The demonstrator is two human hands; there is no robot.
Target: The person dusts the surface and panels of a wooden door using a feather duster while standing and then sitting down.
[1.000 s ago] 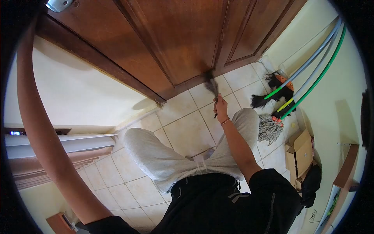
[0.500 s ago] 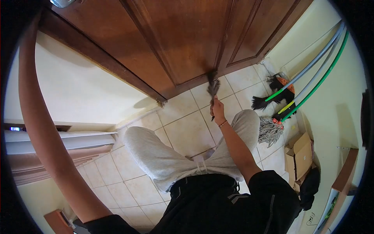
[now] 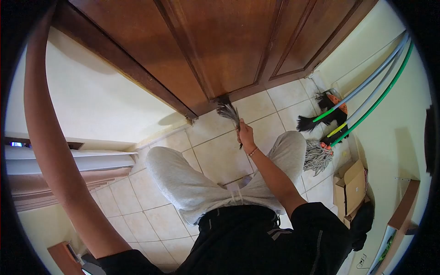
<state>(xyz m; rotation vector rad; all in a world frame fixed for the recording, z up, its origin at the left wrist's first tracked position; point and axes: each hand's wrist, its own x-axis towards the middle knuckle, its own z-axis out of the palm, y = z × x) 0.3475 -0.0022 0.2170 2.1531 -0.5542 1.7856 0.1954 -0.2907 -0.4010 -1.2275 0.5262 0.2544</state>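
My right hand [image 3: 245,134] is closed round the short handle of a dark feather duster [image 3: 228,112]. The duster's grey and black feathers fan out toward the bottom edge of a brown panelled wooden door [image 3: 224,50], and their dark tips meet its lower rail. A bracelet circles my right wrist. My left arm stretches up along the left side, past the white wall, and the left hand lies outside the picture. Below, my knees in light grey trousers [image 3: 178,176] are bent apart over the tiled floor [image 3: 220,156].
At the right wall stand a grey string mop [image 3: 317,156] and black-bristled brooms [image 3: 306,123] with blue, grey and green poles. An open cardboard box [image 3: 354,187] sits below them, beside a black bag. Curtains [image 3: 68,172] hang at the left.
My right hand has moved left and slightly down with the duster, whose feathers have swung left along the door's bottom edge. The view has shifted a little, and the metal door fitting has left it.
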